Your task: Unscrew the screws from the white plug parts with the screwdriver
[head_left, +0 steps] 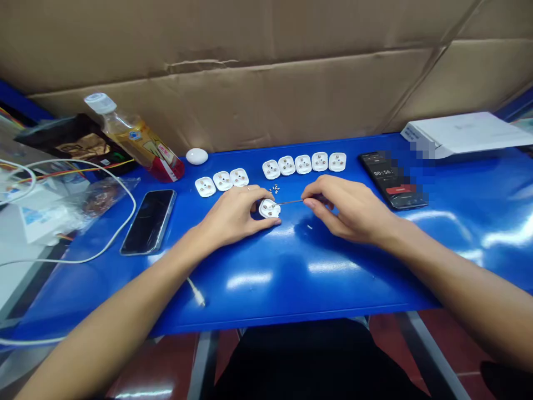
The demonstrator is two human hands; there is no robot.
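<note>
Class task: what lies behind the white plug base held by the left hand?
Behind the white plug base lie tiny metal screws, then a row of matching bases. The left hand covers its side; its underside cannot be seen.

white rounded plastic socket base (269, 209): smooth, glossy | thin grey metal screwdriver shaft (290, 202): shiny | tiny brass-coloured metal screws (275, 189): shiny | long blue bench (291, 283): glossy, smooth | brown cardboard sheet (250, 94): matt, creased
</note>
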